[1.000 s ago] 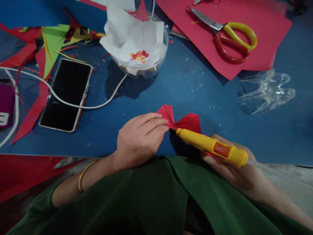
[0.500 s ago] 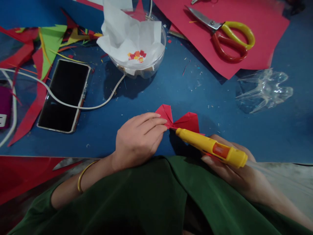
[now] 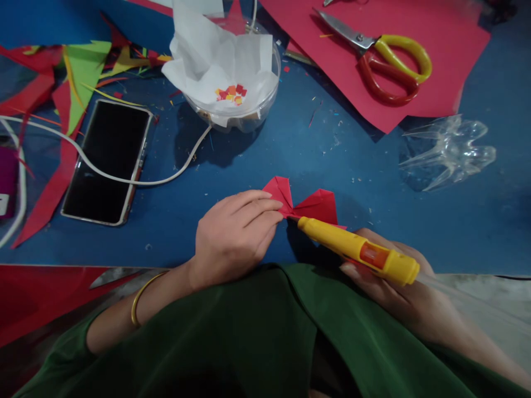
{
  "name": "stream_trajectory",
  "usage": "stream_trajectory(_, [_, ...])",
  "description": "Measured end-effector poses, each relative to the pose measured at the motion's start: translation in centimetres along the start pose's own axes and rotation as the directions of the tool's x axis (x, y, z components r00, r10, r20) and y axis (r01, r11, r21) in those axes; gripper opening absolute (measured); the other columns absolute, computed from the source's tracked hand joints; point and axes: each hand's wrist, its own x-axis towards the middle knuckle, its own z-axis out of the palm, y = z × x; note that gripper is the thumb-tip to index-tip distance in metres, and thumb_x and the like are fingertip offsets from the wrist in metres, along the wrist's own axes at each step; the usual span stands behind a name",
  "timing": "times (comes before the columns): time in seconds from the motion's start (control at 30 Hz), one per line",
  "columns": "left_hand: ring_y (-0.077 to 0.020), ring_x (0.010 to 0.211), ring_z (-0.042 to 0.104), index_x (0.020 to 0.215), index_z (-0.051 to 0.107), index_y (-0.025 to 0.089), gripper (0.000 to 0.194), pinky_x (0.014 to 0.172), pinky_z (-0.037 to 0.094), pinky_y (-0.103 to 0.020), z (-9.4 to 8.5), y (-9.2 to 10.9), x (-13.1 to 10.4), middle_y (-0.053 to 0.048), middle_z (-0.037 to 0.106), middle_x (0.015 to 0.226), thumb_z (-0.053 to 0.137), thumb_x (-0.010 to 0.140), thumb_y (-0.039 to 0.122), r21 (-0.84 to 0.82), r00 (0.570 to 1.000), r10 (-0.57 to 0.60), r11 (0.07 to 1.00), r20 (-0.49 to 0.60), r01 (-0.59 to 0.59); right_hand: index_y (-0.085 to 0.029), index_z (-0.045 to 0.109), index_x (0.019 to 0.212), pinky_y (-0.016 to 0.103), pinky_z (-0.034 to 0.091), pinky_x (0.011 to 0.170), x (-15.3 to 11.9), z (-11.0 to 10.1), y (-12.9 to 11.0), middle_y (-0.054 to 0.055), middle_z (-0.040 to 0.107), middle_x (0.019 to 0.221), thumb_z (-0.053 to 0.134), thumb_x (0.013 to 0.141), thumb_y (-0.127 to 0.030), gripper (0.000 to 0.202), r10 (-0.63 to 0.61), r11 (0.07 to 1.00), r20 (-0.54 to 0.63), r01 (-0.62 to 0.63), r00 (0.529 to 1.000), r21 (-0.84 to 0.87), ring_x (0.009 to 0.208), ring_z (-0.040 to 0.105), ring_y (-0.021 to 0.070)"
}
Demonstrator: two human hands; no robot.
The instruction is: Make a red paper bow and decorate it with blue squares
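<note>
A clear bowl (image 3: 260, 116) holds white paper (image 3: 249, 61) and coloured scraps (image 3: 230, 94). Nearer you than the bowl, your left hand (image 3: 234, 237) grips folded red paper (image 3: 319, 206), thumb hidden; your right hand (image 3: 394, 301) clasps a yellow glue gun (image 3: 340, 240), fingers mostly covered.

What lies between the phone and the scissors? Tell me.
Mainly the clear bowl, plus part of the white cable; the head view shows both between phone and scissors.

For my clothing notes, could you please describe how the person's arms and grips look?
The left sleeve is dark green and ends short of a gold-coloured bangle on the left forearm. No bangle shows on the right forearm. The left grip and right grip are ungloved.
</note>
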Motion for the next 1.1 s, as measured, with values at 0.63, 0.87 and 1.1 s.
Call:
stream_trajectory(0.63, [-0.0217,0.097,0.075,0.087,0.074,0.019,0.014,0.085,0.061,-0.034,-0.03,0.02,0.16,-0.002,0.081,0.098,0.063,0.088,0.010,-0.011,1.000,0.003,1.000,-0.006,-0.003,-0.027,0.049,0.072,0.024,0.036,0.036,-0.03,-0.32,-0.17,-0.009,0.048,0.052,0.057,0.093,-0.040,0.027,0.048,0.997,0.019,-0.049,0.999,0.052,0.037,0.044,0.0104])
stream_trajectory(0.87, [-0.0232,0.097,0.075,0.087,0.075,0.018,0.014,0.084,0.061,-0.035,-0.04,0.00,0.18,-0.003,0.081,0.098,0.064,0.087,0.010,-0.017,1.000,0.010,1.000,-0.002,-0.010,-0.027,0.048,0.072,0.023,0.036,0.034,-0.11,-0.54,-0.26,-0.009,0.049,0.051,0.057,0.094,-0.041,0.027,0.078,0.996,0.027,-0.079,0.997,0.033,0.037,0.044,0.0108])
stream_trajectory(1.1, [-0.0234,0.098,0.075,0.088,0.074,0.017,0.013,0.086,0.061,-0.036,-0.11,-0.02,0.19,-0.004,0.081,0.098,0.064,0.086,0.009,-0.013,1.000,0.015,1.000,0.001,-0.015,-0.027,0.048,0.073,0.024,0.036,0.036,-0.28,-0.51,-0.12,-0.009,0.048,0.051,0.056,0.094,-0.045,0.029,0.074,0.997,0.026,-0.074,0.997,0.004,0.038,0.044,0.0110])
